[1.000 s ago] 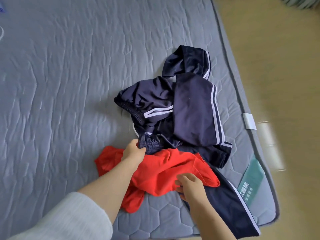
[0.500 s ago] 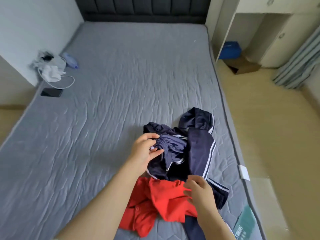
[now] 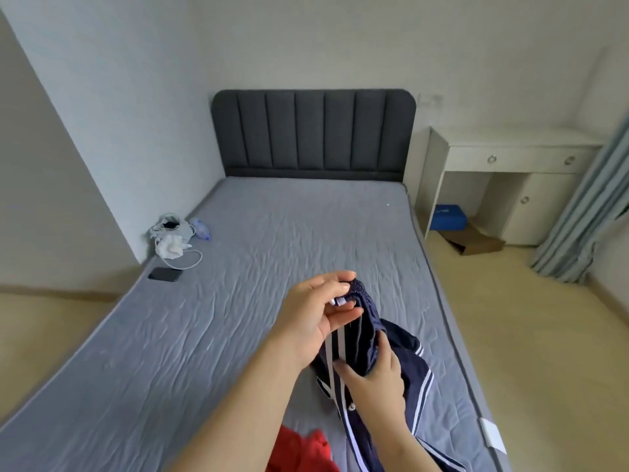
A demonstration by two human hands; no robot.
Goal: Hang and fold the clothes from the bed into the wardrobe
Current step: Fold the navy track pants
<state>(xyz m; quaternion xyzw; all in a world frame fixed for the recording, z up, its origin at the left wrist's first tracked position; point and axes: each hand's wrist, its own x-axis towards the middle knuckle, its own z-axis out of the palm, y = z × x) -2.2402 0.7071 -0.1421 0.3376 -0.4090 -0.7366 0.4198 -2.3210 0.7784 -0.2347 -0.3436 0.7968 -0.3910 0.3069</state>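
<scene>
Lying nearest you at the bottom edge, a red garment (image 3: pixel 308 449) sits crumpled on the grey mattress (image 3: pixel 221 318). Just above it your right hand (image 3: pixel 376 381) grips the navy striped trousers (image 3: pixel 369 321) partway down, thumb pressed on the white stripes and fingers curled into the fabric. Higher up, your left hand (image 3: pixel 315 318) pinches the gathered elastic waistband between thumb and fingertips, with a small white label showing in the pinch. The trousers hang lifted between both hands, and their lower part trails down onto the mattress beside the red garment. Farther off, near the left edge of the mattress, lie a black phone (image 3: pixel 165 274), a white cable and cloth bundle (image 3: pixel 172 245) and a clear bottle (image 3: pixel 200 229). Beyond stands the dark padded headboard (image 3: pixel 313 131), with a white desk (image 3: pixel 510 155) and a blue box (image 3: pixel 447 218) to its right.
</scene>
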